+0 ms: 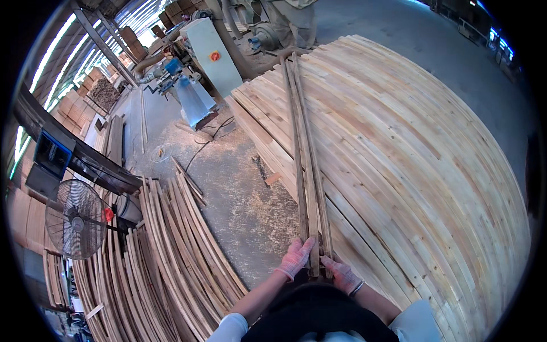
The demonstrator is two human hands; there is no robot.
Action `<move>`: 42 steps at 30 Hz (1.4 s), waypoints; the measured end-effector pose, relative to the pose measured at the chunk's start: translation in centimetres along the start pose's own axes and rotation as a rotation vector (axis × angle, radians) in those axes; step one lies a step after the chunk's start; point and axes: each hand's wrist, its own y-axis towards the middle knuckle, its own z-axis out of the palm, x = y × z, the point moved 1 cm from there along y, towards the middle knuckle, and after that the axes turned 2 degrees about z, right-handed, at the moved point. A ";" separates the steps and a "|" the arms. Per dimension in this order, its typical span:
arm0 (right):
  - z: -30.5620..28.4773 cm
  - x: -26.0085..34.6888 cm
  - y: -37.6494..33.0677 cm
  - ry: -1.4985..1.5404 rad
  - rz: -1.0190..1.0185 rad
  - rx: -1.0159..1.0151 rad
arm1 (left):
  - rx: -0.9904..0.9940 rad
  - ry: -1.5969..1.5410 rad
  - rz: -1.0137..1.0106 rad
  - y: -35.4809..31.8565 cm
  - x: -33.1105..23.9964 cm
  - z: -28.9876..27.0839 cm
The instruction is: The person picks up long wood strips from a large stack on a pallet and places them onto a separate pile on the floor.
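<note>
2 hands (pixel 296 257) (pixel 341 272) cover strip (pixel 308 165) ends.

Both hands wear thin knit gloves, pale with a pinkish tint: the left hand (pixel 296 256) and the right hand (pixel 341 273). A dark band circles the right wrist. Light blue-white short sleeves show at the lower edge, flanking a dark garment at lower centre.

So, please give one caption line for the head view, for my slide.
Left hand and right hand grip a bundle of thin strips lying on stacked boards.
</note>
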 end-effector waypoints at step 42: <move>-2.7 -19.8 -15.4 -1.566 0.042 -1.024 | 0.750 -1.336 -0.150 -1.4 7.5 -5.1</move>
